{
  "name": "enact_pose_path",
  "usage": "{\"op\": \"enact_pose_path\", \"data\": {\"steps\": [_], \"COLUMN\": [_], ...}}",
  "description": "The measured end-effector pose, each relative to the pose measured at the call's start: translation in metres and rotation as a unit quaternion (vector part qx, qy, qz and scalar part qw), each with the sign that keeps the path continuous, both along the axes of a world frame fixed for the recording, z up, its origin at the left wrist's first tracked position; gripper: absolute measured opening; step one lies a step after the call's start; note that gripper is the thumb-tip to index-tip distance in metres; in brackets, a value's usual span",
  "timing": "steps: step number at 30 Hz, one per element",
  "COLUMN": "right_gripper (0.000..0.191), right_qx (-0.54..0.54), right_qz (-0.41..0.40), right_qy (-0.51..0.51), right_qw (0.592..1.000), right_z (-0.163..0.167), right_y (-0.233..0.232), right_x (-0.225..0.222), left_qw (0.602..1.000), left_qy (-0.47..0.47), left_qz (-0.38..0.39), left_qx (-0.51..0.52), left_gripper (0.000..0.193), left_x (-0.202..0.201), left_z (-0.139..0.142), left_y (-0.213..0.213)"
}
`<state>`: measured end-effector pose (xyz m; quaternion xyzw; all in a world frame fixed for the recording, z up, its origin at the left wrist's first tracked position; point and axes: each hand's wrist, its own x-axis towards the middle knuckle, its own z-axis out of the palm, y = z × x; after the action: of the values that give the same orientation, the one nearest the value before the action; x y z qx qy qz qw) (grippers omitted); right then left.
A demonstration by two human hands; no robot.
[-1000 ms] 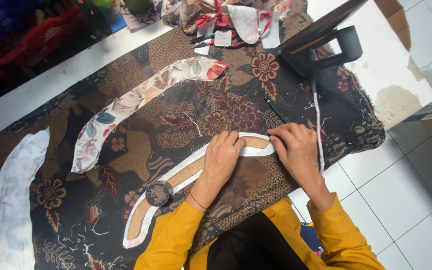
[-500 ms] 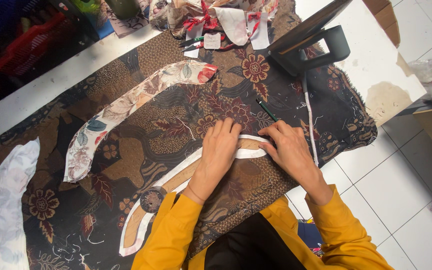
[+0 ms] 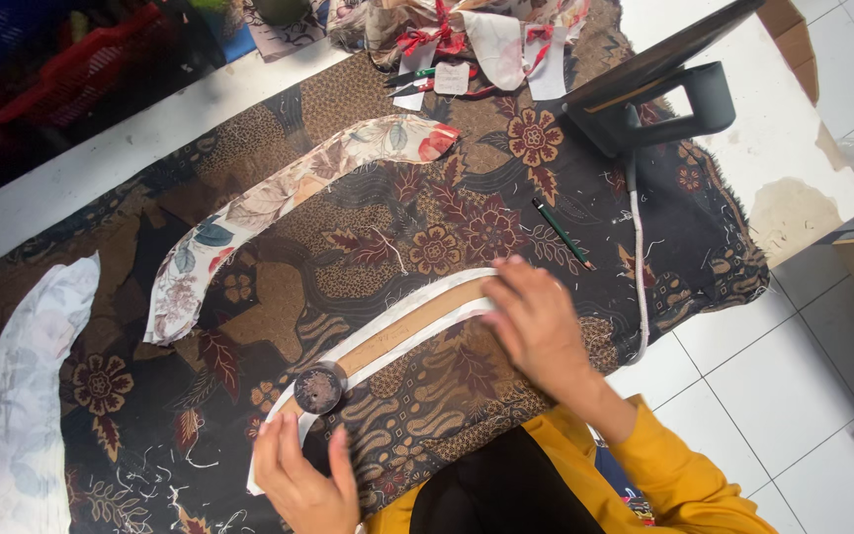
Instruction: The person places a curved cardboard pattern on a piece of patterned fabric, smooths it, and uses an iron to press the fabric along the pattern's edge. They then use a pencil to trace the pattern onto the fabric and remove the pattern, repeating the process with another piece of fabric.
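Pressing the curved pattern strip flat onto the brown batik cloth is, as we read it, the step in hand. Our right hand lies open, palm down, on the strip's upper end, fingers spread and grasping nothing. Our left hand rests near the lower end, fingers loosely extended on the cloth just beside the strip's tail; it seems to hold nothing, though part of it runs off the bottom edge of the view. Between the 2 hands a round dark weight sits on the strip (a pin holder, perhaps; we cannot tell).

We judge the next move calls for keeping both ends pinned while the strip is marked or traced, so the green pencil, lying well apart above the right hand, would need fetching without letting the strip slide.

For room: a floral cut piece curves above the strip with bare cloth between them, a pale piece lies far left, and the table edge falls away close to the right hand.
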<state>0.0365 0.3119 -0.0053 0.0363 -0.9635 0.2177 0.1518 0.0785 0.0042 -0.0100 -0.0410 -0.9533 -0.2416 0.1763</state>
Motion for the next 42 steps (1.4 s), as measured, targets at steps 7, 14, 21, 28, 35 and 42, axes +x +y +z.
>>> {"op": "enact_pose_path", "data": {"steps": [7, 14, 21, 28, 35, 42], "right_gripper": [0.084, 0.075, 0.057, 0.052, 0.057, 0.055], "right_qx": [0.032, -0.133, -0.128, -0.13, -0.096, 0.064], "right_qz": [0.1, 0.241, 0.351, 0.252, 0.159, 0.025], "right_qy": [-0.079, -0.039, -0.036, 0.055, 0.025, -0.019], "right_qw": [0.991, 0.96, 0.927, 0.957, 0.982, 0.997], "right_z": [-0.01, 0.003, 0.001, 0.001, -0.002, 0.001], "right_y": [-0.036, -0.081, -0.127, -0.086, -0.046, -0.006], "right_x": [-0.004, -0.027, -0.052, -0.086, -0.1, -0.01], "left_qw": [0.987, 0.99, 0.991, 0.987, 0.988, 0.988], "left_qy": [-0.14, -0.119, -0.122, -0.117, -0.103, -0.105], "left_qz": [-0.013, -0.009, -0.003, 0.011, 0.017, 0.013], "left_qx": [-0.075, -0.073, -0.059, -0.108, -0.11, -0.117], "left_gripper": [0.108, 0.109, 0.109, 0.114, 0.112, 0.11], "left_x": [0.028, 0.022, 0.022, 0.023, 0.02, 0.024], "left_z": [-0.034, -0.04, -0.043, -0.045, -0.048, -0.044], "left_y": [0.008, 0.023, 0.033, 0.039, 0.042, 0.038]}}
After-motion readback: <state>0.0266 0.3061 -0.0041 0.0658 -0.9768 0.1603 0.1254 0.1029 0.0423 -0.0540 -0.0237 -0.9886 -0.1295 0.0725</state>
